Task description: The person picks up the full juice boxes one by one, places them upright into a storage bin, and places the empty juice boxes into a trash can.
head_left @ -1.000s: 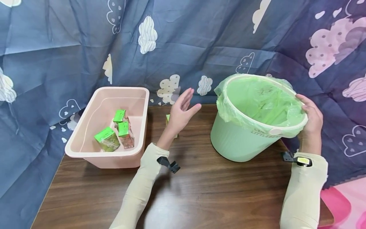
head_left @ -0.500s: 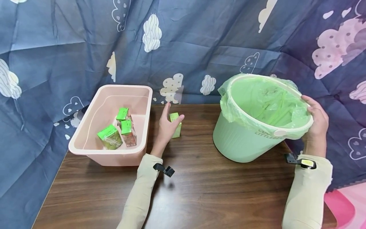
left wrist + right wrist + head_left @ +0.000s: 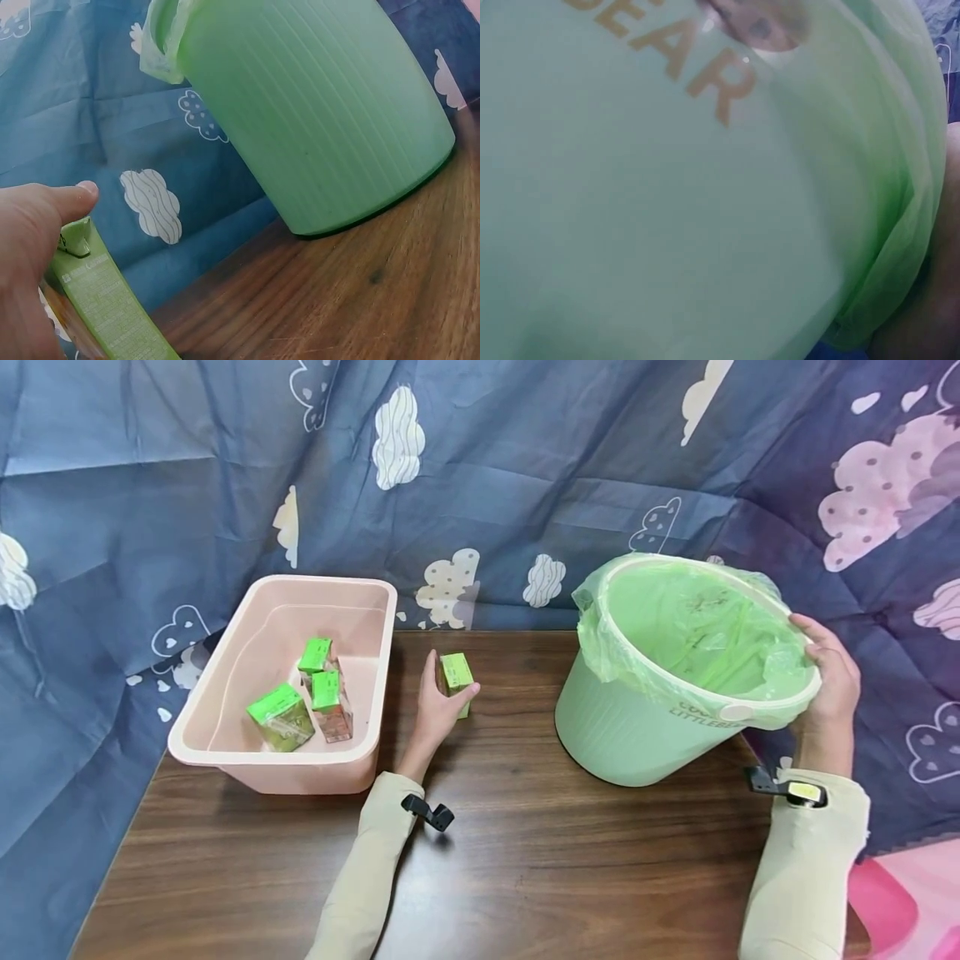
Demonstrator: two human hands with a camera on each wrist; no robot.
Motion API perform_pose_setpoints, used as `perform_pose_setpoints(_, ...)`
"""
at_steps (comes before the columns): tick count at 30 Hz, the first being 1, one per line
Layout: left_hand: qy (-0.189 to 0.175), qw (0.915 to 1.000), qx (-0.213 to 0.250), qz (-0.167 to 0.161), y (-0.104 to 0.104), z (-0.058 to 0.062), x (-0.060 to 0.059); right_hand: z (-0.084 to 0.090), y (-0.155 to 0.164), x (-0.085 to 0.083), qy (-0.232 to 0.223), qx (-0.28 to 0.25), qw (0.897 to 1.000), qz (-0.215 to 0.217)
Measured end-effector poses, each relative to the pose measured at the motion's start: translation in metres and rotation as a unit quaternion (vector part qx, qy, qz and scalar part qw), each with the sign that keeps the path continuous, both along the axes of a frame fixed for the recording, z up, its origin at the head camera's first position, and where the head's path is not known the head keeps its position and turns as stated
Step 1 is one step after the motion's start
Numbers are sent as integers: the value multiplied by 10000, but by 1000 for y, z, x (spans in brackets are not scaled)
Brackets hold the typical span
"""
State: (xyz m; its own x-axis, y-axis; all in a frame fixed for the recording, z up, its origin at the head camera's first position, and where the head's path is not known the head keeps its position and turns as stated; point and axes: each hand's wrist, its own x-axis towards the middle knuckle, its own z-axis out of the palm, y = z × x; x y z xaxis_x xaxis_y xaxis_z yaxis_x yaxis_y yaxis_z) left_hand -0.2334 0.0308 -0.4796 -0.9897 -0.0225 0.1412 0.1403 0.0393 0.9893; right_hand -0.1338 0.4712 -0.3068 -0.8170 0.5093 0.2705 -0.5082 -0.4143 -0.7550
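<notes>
— What have your hands got?

— My left hand (image 3: 435,706) has its fingers and thumb wrapped round a small green carton (image 3: 456,678), which stands on the bench (image 3: 525,860) just right of the pink tub (image 3: 225,752). My right hand (image 3: 828,681) grips the far-right rim of the green bin (image 3: 637,735), which leans toward me and to the left, its bag liner (image 3: 600,643) folded over the edge.

— What could go wrong?

— I judge the bin the weaker point. It's tipped on its base edge, so if my right hand slackens it could rock back or slide on the smooth wood. The carton is slick, and I hold it mostly from one side; a loose pinch could let it twist or drop short of any opening.

— How does the carton lie?

— Roughly upright, its long axis near vertical, leaning a little; its bright green top faces up and slightly toward me. From my left wrist, one long printed side (image 3: 105,300) runs along under my thumb (image 3: 64,199).

— Anything else close by?

— Three more green cartons (image 3: 281,717) lie in the tub, well left of the bin.
</notes>
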Motion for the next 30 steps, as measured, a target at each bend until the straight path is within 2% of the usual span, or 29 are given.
perform_pose_setpoints(5,100,9999,-37,-1,1,-1,-5,0,-1,0,40,-33,10000,-48)
perform_pose_setpoints(10,21,9998,-213,-63,2,-3,-8,1,-1,-2,4,-57,10000,-30)
perform_pose_setpoints(18,-104,9992,-397,14,4,-5,-6,1,-1,-2,4,-56,10000,40)
perform_pose_setpoints(30,111,9992,-383,-44,3,3,-2,0,0,0,66,-50,9997,245)
